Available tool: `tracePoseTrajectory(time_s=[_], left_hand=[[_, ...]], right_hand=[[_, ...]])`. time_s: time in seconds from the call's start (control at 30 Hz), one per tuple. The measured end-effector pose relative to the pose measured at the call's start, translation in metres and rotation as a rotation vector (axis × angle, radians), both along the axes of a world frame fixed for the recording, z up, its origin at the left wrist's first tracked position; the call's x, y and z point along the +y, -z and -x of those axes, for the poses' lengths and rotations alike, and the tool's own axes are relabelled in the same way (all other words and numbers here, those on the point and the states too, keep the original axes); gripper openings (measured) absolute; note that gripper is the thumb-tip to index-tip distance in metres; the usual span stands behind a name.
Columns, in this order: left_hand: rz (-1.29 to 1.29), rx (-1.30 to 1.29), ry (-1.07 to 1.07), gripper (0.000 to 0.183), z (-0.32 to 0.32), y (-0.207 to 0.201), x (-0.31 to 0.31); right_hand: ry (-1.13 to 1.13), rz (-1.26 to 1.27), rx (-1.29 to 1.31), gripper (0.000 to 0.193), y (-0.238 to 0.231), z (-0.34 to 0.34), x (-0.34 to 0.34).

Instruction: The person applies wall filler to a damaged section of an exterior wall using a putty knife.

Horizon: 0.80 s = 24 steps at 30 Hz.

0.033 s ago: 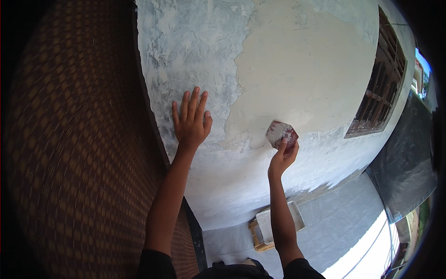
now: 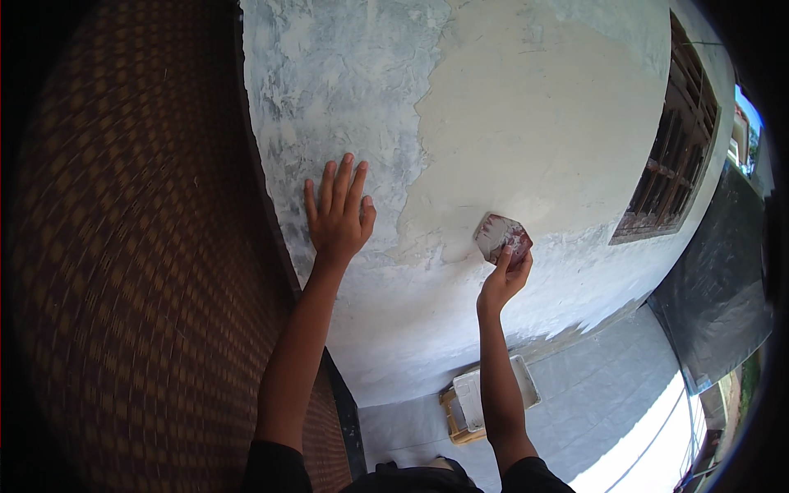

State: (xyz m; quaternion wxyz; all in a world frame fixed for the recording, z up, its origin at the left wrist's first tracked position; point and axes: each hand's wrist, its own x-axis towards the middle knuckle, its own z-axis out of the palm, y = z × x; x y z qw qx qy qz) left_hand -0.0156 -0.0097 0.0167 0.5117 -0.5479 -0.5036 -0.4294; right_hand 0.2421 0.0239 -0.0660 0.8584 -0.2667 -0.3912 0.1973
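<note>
Head view, plate: a thin, angular, reddish-brown plate (image 2: 494,237) is right of centre in the frame, just at the wall (image 2: 534,107); whether its edge touches cannot be told.
Right hand: the right hand (image 2: 502,286) is clamped on the plate's lower right part, thumb on the near face, fingers curled round the far edge.
Plate's handling: probably light and fairly stiff, perhaps with a little give at the edge; not likely fragile.
Plate's smear: pale paste covers much of its near face and would likely be slippery if wet.
Plate's hold: the barer reddish corner at lower right seems the best place to grip, leaving the upper left edge free.
Left hand: the left hand (image 2: 336,228), left of centre, lies flat against the wall, fingers apart, holding nothing.
Trays: white trays (image 2: 469,401) sit at lower centre, by the right forearm.
</note>
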Motion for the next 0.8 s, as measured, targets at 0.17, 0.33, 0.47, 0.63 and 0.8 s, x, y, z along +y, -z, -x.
tracePoseTrajectory(time_s=[0.17,0.33,0.47,0.63,0.8], left_hand=[[0.006,-0.003,-0.003,0.049,-0.001,-0.001,0.000],[0.019,-0.002,-0.009,0.049,0.000,0.000,0.001],[0.015,0.011,0.003,0.050,0.002,0.000,0.001],[0.014,0.019,0.025,0.050,0.000,0.000,0.001],[0.024,0.013,0.013,0.050,0.001,0.000,0.000]], right_hand=[[-0.161,-0.011,-0.260,0.025,0.019,0.014,-0.008],[0.048,-0.063,-0.629,0.027,0.023,0.048,-0.017],[0.067,0.007,-0.323,0.028,0.007,0.034,-0.005],[0.130,0.025,-0.055,0.030,0.001,-0.007,0.010],[-0.307,-0.044,-0.466,0.026,0.032,-0.005,0.001]])
